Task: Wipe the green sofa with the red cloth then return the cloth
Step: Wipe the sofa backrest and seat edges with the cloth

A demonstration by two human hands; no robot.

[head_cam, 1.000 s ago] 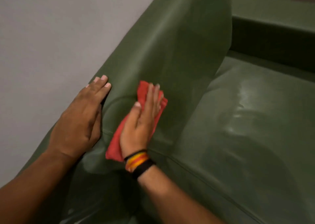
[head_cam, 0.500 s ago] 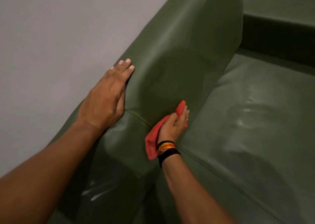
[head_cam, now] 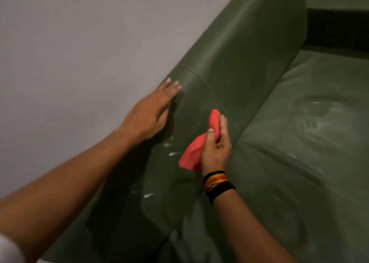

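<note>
In the head view, the left hand (head_cam: 148, 115) lies flat and open on the top edge of the sofa (head_cam: 249, 66) backrest, palm down, holding nothing. Its fingers (head_cam: 171, 87) are stretched out together and point up along the backrest, just short of a seam (head_cam: 201, 80) that crosses the green cover. The left forearm (head_cam: 65, 178) runs back from the wrist toward the lower left corner, bare, with a bit of pale sleeve (head_cam: 8, 248) at the very edge of the frame.

The right hand (head_cam: 216, 148) is to the right of the left hand and a little lower, against the lower part of the backrest near where it meets the seat. It is curled around the cloth (head_cam: 194, 152), thumb on the near side and fingers wrapped over the top. One end of the red cloth sticks up past the fingertips, and the other end hangs out in a loose fold below and left of the palm, toward the wrist. Whether the cloth presses on the sofa or is held just off it cannot be told. The right wrist wears bands (head_cam: 217, 183) in black, red, yellow and orange, and the forearm slants down to the bottom edge.

Between the two hands and below them, small pale streaks (head_cam: 171, 153) shine on the green cover. Right of the right hand spreads the seat cushion (head_cam: 311, 134), with dull whitish smears on it. Beyond it sits the far armrest (head_cam: 337, 0). Left of the left hand there is a plain grey wall (head_cam: 79, 52).
</note>
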